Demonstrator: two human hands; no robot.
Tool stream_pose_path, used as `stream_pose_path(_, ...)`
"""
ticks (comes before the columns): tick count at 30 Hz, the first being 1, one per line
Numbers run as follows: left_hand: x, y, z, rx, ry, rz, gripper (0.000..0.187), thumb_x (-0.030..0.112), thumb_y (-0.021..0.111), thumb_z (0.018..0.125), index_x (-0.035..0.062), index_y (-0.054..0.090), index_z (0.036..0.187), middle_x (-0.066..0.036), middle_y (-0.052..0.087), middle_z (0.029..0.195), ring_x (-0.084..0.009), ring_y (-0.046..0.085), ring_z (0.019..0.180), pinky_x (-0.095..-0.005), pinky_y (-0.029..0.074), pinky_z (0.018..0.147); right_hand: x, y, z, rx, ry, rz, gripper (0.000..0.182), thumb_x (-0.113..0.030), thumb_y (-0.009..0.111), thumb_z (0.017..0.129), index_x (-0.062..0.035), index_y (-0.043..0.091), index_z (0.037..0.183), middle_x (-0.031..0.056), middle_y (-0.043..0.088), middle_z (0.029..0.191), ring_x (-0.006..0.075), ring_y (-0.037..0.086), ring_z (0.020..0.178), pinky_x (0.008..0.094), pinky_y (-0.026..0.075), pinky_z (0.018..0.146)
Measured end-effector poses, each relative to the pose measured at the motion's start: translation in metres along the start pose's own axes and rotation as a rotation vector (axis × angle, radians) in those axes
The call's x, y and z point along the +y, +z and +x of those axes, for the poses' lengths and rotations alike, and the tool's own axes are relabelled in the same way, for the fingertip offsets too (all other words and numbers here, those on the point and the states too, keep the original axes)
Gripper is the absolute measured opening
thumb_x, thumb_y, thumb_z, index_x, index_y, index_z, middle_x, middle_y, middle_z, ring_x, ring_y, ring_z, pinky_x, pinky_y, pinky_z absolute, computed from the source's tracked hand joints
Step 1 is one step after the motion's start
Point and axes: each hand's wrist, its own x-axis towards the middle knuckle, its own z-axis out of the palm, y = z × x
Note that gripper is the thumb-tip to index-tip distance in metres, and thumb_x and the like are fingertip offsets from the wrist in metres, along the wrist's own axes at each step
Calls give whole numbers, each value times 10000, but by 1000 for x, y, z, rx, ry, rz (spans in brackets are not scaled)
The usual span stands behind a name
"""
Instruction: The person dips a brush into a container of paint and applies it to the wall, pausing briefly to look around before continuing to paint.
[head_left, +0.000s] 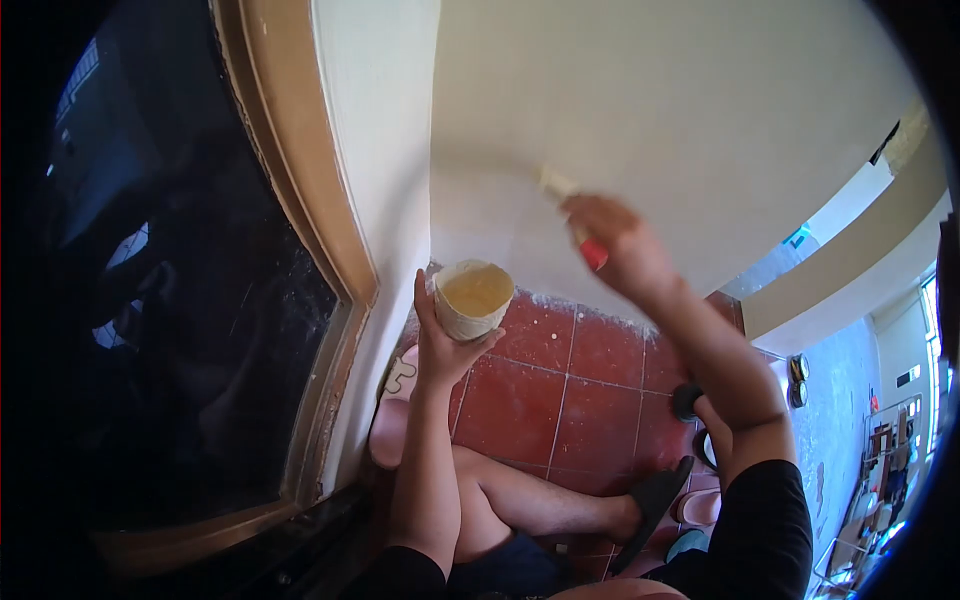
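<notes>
My left hand (447,345) is wrapped round a whitish cup (466,322) from below and the left side, and its open top shows pale yellow contents. Up and to the right, my right hand (615,243) is closed on a brush with a red handle end (594,254). The brush's pale tip (556,183) is at or close to the cream wall (620,110); whether it touches cannot be made out. Motion blurs my right hand and the brush.
A dark glass pane (190,300) in a wooden frame (300,130) stands at the left. Red floor tiles (515,410) with white specks lie below. Pink footwear (390,432) is by the left wall. At the right are small cans (798,392) and a rack (880,450).
</notes>
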Motion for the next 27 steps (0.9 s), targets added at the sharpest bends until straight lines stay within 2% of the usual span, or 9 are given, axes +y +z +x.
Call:
stream_pose_path(3, 7, 3, 3, -15, -24, -80, 1299, 212, 905, 679, 112, -67, 1534, -215, 491, 1332, -327, 539, 1242, -481, 465, 1030, -17, -54, 45, 278, -78, -197, 207, 46, 669, 812, -12, 666, 1011, 146, 658, 1049, 334, 655, 980, 405, 544, 856)
stream_pose_path(6, 9, 7, 6, -7, 18, -22, 1293, 235, 911, 667, 65, -40, 1525, -244, 470, 1329, -348, 558, 1214, -481, 479, 1009, -2, -44, 55, 284, -178, -384, 327, -7, 660, 752, -31, 625, 1077, 131, 588, 1090, 314, 617, 1009, 406, 528, 867)
stream_pose_path(10, 10, 3, 5, 11, -33, -2, 1309, 193, 918, 647, 68, -45, 1526, -234, 483, 1309, -348, 556, 1214, -480, 478, 1008, 14, 35, 15, 107, -218, -557, 321, -56, 668, 711, -23, 630, 1027, 134, 568, 1104, 294, 573, 1115, 429, 508, 933)
stream_pose_path(13, 13, 3, 1, 44, -86, -163, 1312, 201, 920, 648, 72, -46, 1527, -230, 471, 1321, -346, 547, 1219, -483, 467, 1017, 13, 98, -31, 27, -163, -464, 313, -82, 667, 715, -33, 624, 1022, 136, 569, 1108, 297, 564, 1125, 439, 509, 932)
stream_pose_path(15, 8, 0, 0, 27, -62, -110, 1310, 209, 918, 652, 73, -45, 1528, -229, 464, 1328, -342, 544, 1220, -482, 467, 1017, 9, 133, -62, -189, -165, -298, 316, -96, 669, 718, -36, 630, 1026, 133, 574, 1107, 298, 583, 1089, 434, 506, 940)
stream_pose_path(18, 2, -2, -1, 25, -24, -54, 1311, 244, 917, 659, 85, -49, 1530, -224, 453, 1326, -332, 542, 1217, -479, 479, 1001, 12, 143, -74, -193, -159, -110, 258, -91, 643, 748, -41, 630, 1001, 120, 588, 1069, 296, 601, 1066, 419, 524, 898)
stream_pose_path(22, 4, 0, 3, 42, 7, -111, 1322, 296, 918, 659, 110, -57, 1532, -223, 466, 1295, -338, 543, 1220, -489, 484, 1004, 7, 68, -13, 64, -132, -200, 267, 19, 663, 753, -50, 659, 1011, 107, 637, 1019, 291, 643, 953, 386, 557, 779)
stream_pose_path(26, 4, -1, 4, 16, 15, 3, 1325, 312, 916, 663, 105, -66, 1528, -234, 460, 1304, -338, 554, 1207, -486, 491, 1005, 15, -20, 52, 228, 37, -343, 228, -75, 675, 795, -82, 679, 1023, 117, 631, 1001, 299, 637, 865, 394, 547, 707)
stream_pose_path(27, 5, -1, 5, 13, 28, 14, 1325, 313, 917, 661, 104, -65, 1527, -237, 461, 1306, -338, 557, 1205, -487, 493, 1003, 19, -32, 67, 289, -52, -266, 170, -44, 650, 837, -45, 664, 1006, 130, 608, 1054, 316, 620, 918, 382, 545, 709)
